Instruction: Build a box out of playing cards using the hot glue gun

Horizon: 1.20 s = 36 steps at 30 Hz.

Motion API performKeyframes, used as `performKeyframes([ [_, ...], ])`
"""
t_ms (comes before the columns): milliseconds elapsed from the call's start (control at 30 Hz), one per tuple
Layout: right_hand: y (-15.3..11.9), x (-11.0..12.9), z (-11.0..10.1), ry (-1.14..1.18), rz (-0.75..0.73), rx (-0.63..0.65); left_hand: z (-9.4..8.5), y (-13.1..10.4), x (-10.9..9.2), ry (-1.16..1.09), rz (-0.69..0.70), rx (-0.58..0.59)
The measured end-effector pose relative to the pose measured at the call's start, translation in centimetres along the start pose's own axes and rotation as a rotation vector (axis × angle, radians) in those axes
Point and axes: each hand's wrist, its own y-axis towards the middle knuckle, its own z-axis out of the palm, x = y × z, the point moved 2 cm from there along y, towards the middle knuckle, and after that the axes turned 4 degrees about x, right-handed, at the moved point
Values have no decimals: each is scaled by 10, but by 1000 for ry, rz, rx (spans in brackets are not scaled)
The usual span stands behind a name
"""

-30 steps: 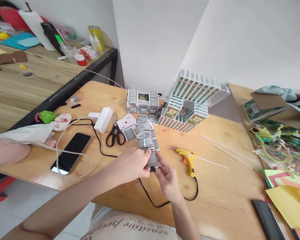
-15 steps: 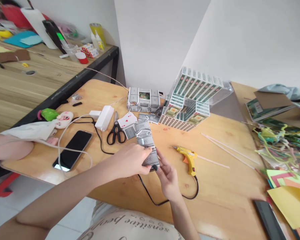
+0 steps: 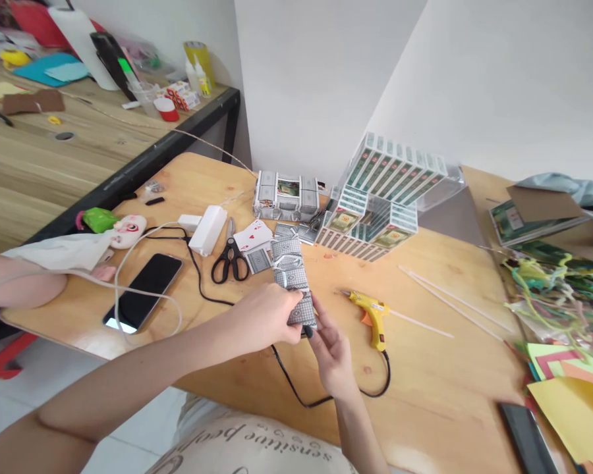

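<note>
Between my hands is a long piece made of grey-patterned playing cards (image 3: 289,264), tilted away from me. My left hand (image 3: 277,313) is closed over its near part, thumb and fingers pressing on the cards. At the near right corner, my right hand (image 3: 332,349) pinches the edge between thumb and fingers. Loose playing cards (image 3: 255,236) lie just beyond, some face up. Black-handled scissors (image 3: 230,259) rest to the left of them. To the right of my right hand lies a yellow glue gun (image 3: 371,313) with a glue stick in its back.
At the back stand a box built of cards (image 3: 285,196) and a tall stack of card packs (image 3: 393,171). A phone (image 3: 144,289), cables and a white adapter (image 3: 208,230) lie left, near another person's arm (image 3: 22,280). Glue sticks (image 3: 445,296) and coloured paper (image 3: 568,415) are right.
The view has shifted slightly. Both hands keep their hold on the card piece, with little visible movement.
</note>
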Motion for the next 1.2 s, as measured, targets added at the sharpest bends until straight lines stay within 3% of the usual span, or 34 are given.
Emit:
performKeyframes([
  [267, 0, 0, 1, 13, -3, 25, 2, -4, -1, 128, 31, 33],
  [500, -1, -3, 4, -8, 10, -31, 3, -8, -6, 197, 26, 30],
  [767, 0, 1, 5, 120, -33, -80, 7, -14, 5, -81, 27, -182],
  [867, -1, -2, 3, 132, -42, -108, 11, -15, 8, -190, 93, -328],
  [967, -1, -5, 1, 149, -40, -131, 17, -18, 11, -251, 68, -437],
  [1100, -1, -9, 0, 193, -19, -157, 29, -23, 16, -409, -58, -420],
  [1200, 0, -9, 2, 255, -16, -131, 41, -23, 20, -616, -71, -365],
])
